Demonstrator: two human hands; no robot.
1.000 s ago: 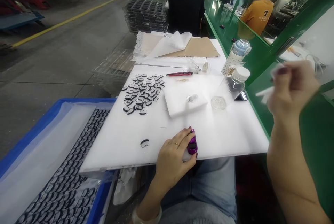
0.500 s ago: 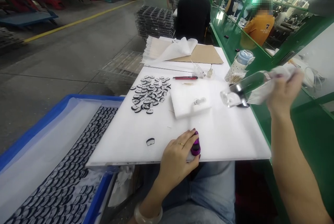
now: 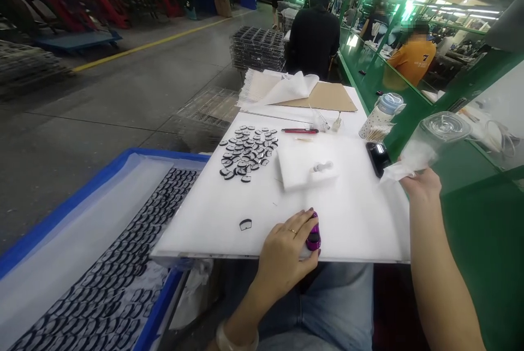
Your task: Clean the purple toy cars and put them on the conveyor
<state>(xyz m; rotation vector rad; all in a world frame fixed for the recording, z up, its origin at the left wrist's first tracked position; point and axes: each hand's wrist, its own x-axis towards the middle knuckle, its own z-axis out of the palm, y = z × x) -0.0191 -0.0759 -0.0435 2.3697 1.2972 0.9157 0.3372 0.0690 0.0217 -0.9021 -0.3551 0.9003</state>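
My left hand [image 3: 289, 242] rests near the table's front edge, its fingers closed round a small purple toy car [image 3: 314, 235]. A single black-edged clear piece [image 3: 245, 225] lies to the left of that hand. Off the table's right edge, my right hand [image 3: 423, 183] is closed on a clear plastic bottle [image 3: 444, 127] with white tissue [image 3: 409, 161] bunched about it. The bottle's ringed round end faces up toward me; the tissue and hand hide its other end. Close to the tissue lies a black phone-like object [image 3: 377, 158].
Many similar pieces [image 3: 249, 150] are spread on the white table [image 3: 196, 231]. A foam block [image 3: 295, 165], a red pen [image 3: 299, 130], cotton swabs [image 3: 379, 132] and a dotted bottle [image 3: 385, 113] stand beyond. A blue tray [image 3: 118, 162] sits left; a person [image 3: 313, 40] sits ahead.
My right hand has come down and turned the clear bottle, so its round end now faces up. My left hand stays on the toy car. The whole view has shifted slightly.
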